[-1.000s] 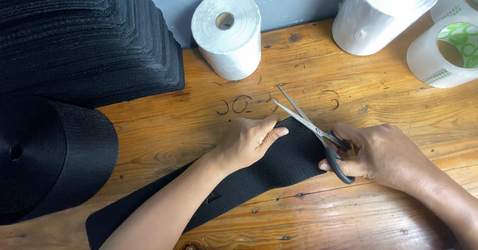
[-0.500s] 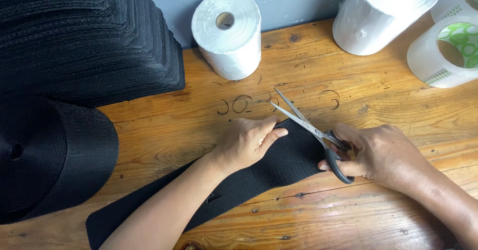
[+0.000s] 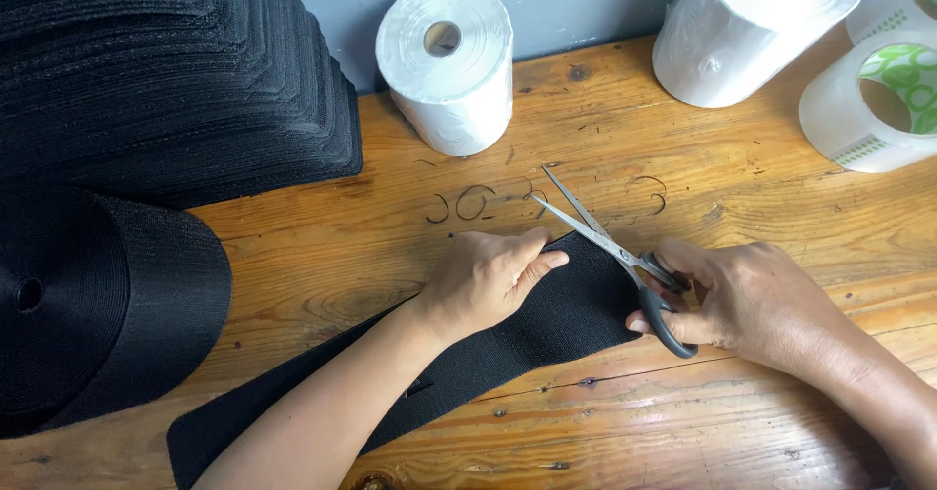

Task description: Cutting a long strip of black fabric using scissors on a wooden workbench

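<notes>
A wide black webbing strap (image 3: 547,329) lies diagonally across the wooden table (image 3: 683,412). My left hand (image 3: 483,280) presses flat on the strap near its upper right end. My right hand (image 3: 747,300) grips black-handled scissors (image 3: 610,246) whose steel blades are slightly apart and point up-left past the strap's end edge. The blade tips lie over bare wood just beyond my left fingers.
A tall stack of cut black strap pieces (image 3: 166,70) fills the top left, above a big black webbing roll (image 3: 98,305). A white roll (image 3: 449,61) stands behind the hands, another white roll (image 3: 752,26) and clear tape rolls (image 3: 874,100) at top right.
The scissors have shifted slightly and the blades have narrowed a little at the strap's end. My left hand stays pressed on the strap.
</notes>
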